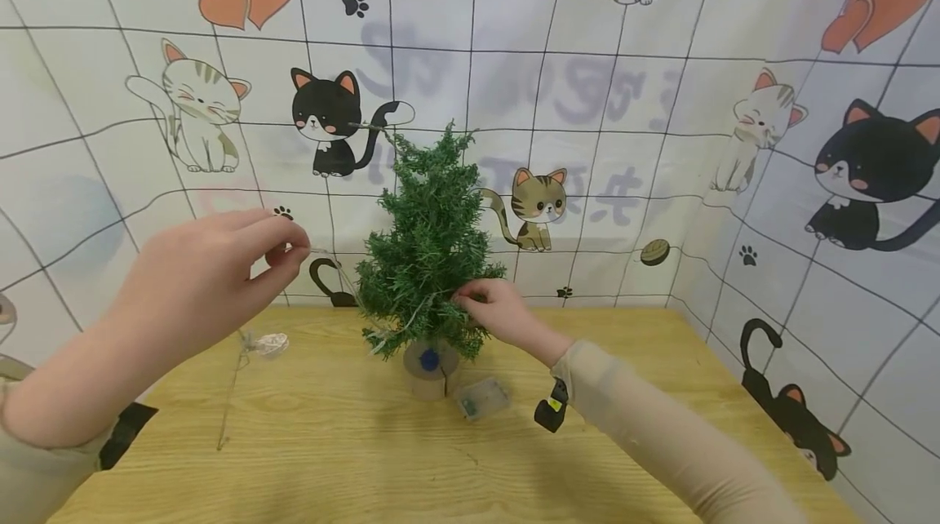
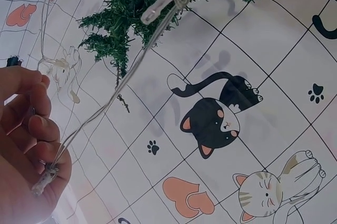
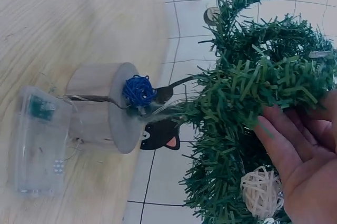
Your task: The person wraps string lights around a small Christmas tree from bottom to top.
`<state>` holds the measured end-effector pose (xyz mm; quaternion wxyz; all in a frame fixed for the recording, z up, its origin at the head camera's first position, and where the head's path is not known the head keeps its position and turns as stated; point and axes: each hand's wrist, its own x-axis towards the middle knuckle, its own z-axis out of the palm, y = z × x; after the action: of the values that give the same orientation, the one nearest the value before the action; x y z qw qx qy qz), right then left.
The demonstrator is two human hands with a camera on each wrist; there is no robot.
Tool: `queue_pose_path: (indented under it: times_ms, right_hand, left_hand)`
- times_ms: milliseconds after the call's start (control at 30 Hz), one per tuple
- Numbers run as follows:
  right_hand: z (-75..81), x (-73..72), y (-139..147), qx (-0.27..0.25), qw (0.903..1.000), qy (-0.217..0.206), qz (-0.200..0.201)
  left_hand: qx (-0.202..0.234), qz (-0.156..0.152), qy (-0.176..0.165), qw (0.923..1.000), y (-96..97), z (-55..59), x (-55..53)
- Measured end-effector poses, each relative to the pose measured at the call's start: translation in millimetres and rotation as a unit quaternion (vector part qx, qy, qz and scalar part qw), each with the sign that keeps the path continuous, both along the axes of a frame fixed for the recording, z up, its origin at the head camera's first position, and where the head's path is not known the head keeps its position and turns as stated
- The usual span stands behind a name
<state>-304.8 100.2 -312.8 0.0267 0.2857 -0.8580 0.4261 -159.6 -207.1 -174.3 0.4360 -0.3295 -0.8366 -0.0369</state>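
Observation:
A small artificial Christmas tree (image 1: 429, 238) stands upright on the table. To its left, my left hand (image 1: 209, 275) pinches the thin clear wire of a string of lights (image 2: 108, 105). One stretch of wire runs to the tree; another hangs below the hand with a white woven ball (image 1: 272, 344). At the tree's lower right, my right hand (image 1: 507, 316) pinches a green branch (image 3: 258, 87), its fingertips partly hidden by needles. Another white woven ball (image 3: 261, 192) is beside that hand. A blue woven ball (image 3: 139, 91) sits by the round wooden base (image 3: 95, 132).
A clear plastic battery box (image 1: 482, 398) lies on the wood-grain table (image 1: 330, 442), in front of the base and slightly right. Behind and along the right side hangs a white gridded cloth (image 1: 514, 99) printed with cats and hearts.

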Motion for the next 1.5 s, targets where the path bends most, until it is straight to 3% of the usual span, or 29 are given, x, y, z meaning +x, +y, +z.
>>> queue_pose_path:
  times_ms: [133, 233, 367, 467, 700, 767, 900, 1000, 1200, 1300, 1400, 1500]
  right_hand:
    - [0.4, -1.9, -1, -0.054, 0.9975, -0.045, 0.007]
    - [1.4, -3.5, -2, -0.067, 0.9964, -0.051, -0.003]
    - [2.0, -4.0, -5, 0.008, 0.9994, 0.005, -0.034]
    - [2.1, -3.9, -8, 0.072, 0.9948, 0.049, -0.052]
    - [1.0, -4.7, -12, 0.072, 0.9943, 0.001, -0.078]
    - [0.7, -5.9, -13, 0.089, 0.9922, 0.015, -0.086]
    - [0.4, -7.1, -10, 0.078, 0.9948, 0.013, -0.064]
    - [4.5, -6.5, -4, 0.048, 0.9984, -0.017, -0.025]
    - [32.6, 0.9, 17, 0.075, 0.9954, -0.057, 0.016]
    - [56.8, 8.5, 27, 0.101, 0.9944, -0.028, 0.011]
    - [84.8, 17.9, 33, 0.113, 0.993, 0.036, -0.001]
    - [110.9, 26.1, 34, 0.083, 0.9953, 0.049, 0.004]
  left_hand:
    - [0.006, -0.012, 0.016, 0.9998, -0.4, -0.4, 0.6]
    - [0.011, -0.018, 0.028, 0.9994, -0.9, -0.4, 0.5]
    - [0.013, -0.026, 0.041, 0.9987, -1.1, -0.7, -0.1]
    - [0.017, -0.032, 0.046, 0.9983, -0.9, -1.0, -0.3]
    - [0.029, -0.044, 0.066, 0.9964, 2.4, -0.4, -0.1]
    - [0.029, -0.044, 0.069, 0.9962, 3.5, 0.2, -0.2]
    - [0.024, -0.041, 0.07, 0.9964, 4.6, 1.5, -0.9]
    - [0.02, -0.042, 0.073, 0.9963, 4.9, 3.1, -2.0]
    - [0.007, -0.056, 0.081, 0.9951, 11.4, 13.0, -3.3]
    - [-0.002, -0.059, 0.085, 0.9947, 16.2, 21.0, -3.2]
    - [-0.013, -0.058, 0.087, 0.9944, 22.1, 30.5, -3.7]
    - [-0.024, -0.05, 0.088, 0.9946, 30.4, 41.3, -4.6]
